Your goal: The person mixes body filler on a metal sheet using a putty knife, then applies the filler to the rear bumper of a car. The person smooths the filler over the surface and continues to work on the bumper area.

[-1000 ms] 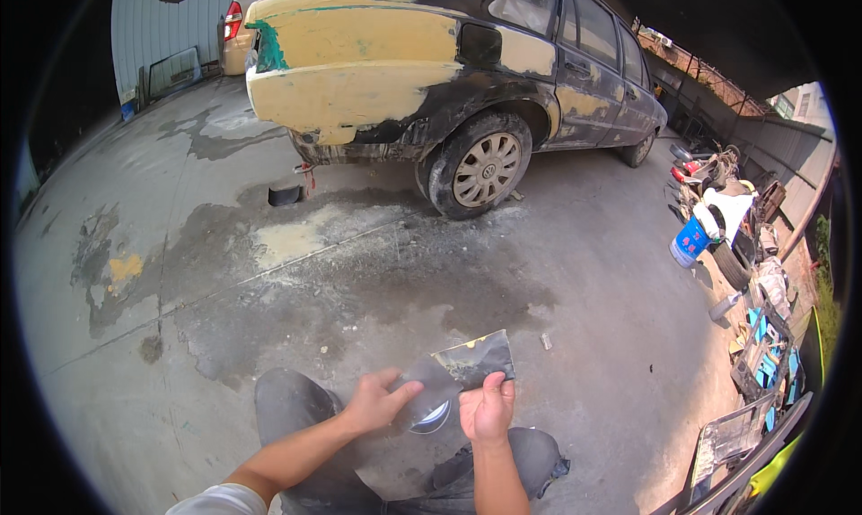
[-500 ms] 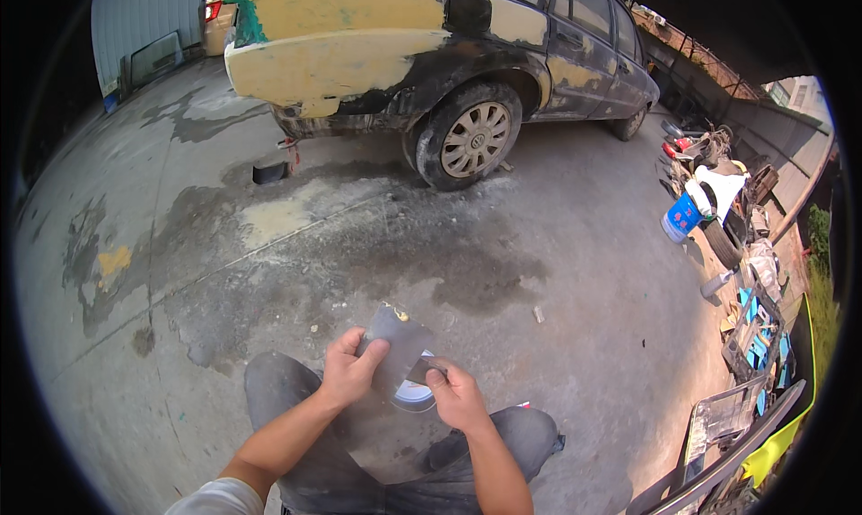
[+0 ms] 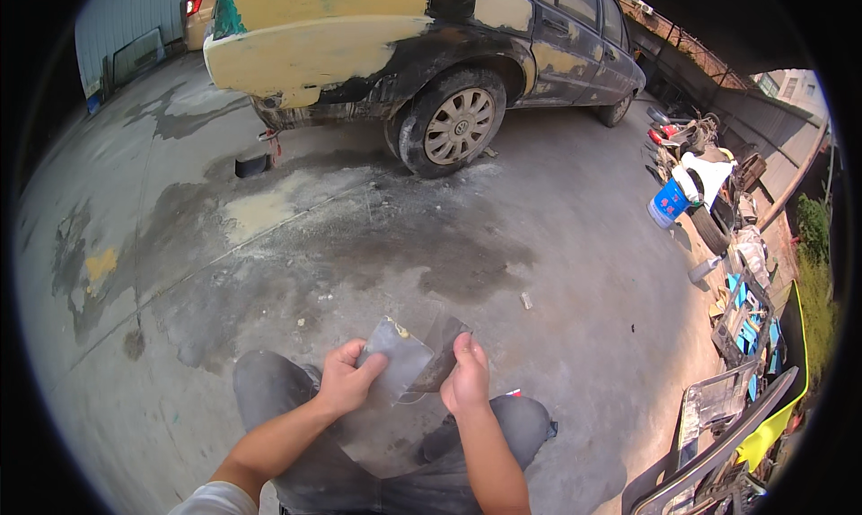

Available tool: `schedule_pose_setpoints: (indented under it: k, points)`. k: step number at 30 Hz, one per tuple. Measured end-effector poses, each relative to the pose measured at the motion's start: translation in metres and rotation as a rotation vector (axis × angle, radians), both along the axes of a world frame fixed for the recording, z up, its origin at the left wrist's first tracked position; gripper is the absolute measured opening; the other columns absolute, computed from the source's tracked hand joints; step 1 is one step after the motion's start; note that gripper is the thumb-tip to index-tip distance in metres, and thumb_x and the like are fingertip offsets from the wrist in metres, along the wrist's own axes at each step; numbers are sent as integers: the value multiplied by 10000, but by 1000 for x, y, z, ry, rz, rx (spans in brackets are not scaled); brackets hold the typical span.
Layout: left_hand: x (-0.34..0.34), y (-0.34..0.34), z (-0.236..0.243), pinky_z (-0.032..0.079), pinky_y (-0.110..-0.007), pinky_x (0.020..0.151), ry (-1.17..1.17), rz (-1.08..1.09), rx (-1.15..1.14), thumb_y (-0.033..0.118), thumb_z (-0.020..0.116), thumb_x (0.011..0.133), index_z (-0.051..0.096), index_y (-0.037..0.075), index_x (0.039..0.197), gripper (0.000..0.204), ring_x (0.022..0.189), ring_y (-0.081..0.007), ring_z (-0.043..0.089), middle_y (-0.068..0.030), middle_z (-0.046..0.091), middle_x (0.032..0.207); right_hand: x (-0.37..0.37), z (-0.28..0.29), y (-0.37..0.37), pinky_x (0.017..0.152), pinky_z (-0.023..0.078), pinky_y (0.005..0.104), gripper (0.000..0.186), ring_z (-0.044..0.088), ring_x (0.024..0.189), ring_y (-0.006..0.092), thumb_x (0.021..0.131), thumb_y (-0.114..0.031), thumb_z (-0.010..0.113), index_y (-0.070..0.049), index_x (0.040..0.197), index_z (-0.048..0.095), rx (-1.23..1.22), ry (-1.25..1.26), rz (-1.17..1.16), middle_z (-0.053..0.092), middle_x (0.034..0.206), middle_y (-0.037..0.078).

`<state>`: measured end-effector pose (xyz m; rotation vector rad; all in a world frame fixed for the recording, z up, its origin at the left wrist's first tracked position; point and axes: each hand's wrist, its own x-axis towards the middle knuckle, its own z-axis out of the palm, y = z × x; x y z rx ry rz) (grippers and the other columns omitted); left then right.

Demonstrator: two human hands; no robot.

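My left hand (image 3: pixel 348 378) is closed on a thin, flat grey spreader plate (image 3: pixel 402 362), its thumb across the face. A small dab of yellowish putty (image 3: pixel 396 329) sits near the plate's far corner. Beside it, my right hand (image 3: pixel 466 382) grips a darker, smeared putty scraper (image 3: pixel 447 337), thumb lying along its face. The two blades are side by side and seem to overlap or touch at their inner edges; I cannot tell which. Beneath them a curved rim (image 3: pixel 411 398) shows, the rest of that round thing hidden. My bent knees (image 3: pixel 277 385) flank both hands.
Ahead stands a dark car (image 3: pixel 503 52) with broad yellow filler patches. A curved black piece (image 3: pixel 253 165) lies under its rear. To the right are a blue bucket (image 3: pixel 670 202), a tyre (image 3: pixel 709 230), a grey bottle (image 3: pixel 704 269) and piled scrap parts. Concrete floor (image 3: pixel 575 246) lies between.
My right hand has swung the scraper up and outward from over the round thing, its blade now pointing away from me. The left plate has tilted slightly. The whole view has shifted a little.
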<state>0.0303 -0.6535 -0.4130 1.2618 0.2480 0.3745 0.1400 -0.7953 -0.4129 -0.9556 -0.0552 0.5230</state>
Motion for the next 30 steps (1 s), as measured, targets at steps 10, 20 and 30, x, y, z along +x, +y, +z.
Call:
schedule_pose_setpoints:
  k: [10, 20, 30]
  points:
    - [3, -35, -26, 440, -219, 715, 285, -547, -244, 227, 610, 907, 658, 39, 974, 205, 779, -38, 527, 42, 620, 871, 8, -19, -12, 538, 441, 301, 360, 531, 653, 206, 923, -256, 436, 3, 1161, 512, 399, 188, 329, 578, 892, 118]
    - [17, 10, 19, 497, -290, 708, 11, -200, -381, 222, 575, 926, 612, 1, 973, 229, 785, -129, 604, -74, 661, 888, -8, 13, -7, 393, 338, 192, 316, 449, 473, 86, 952, -260, 448, 3, 1115, 510, -29, 135, 470, 560, 812, 67]
    - [5, -10, 10, 458, -251, 623, 272, -487, 226, 176, 689, 839, 682, 18, 917, 176, 702, -59, 532, 19, 618, 759, 4, -1, -9, 606, 500, 243, 387, 607, 763, 146, 931, -284, 482, 25, 1157, 543, -54, -31, 298, 600, 961, 98]
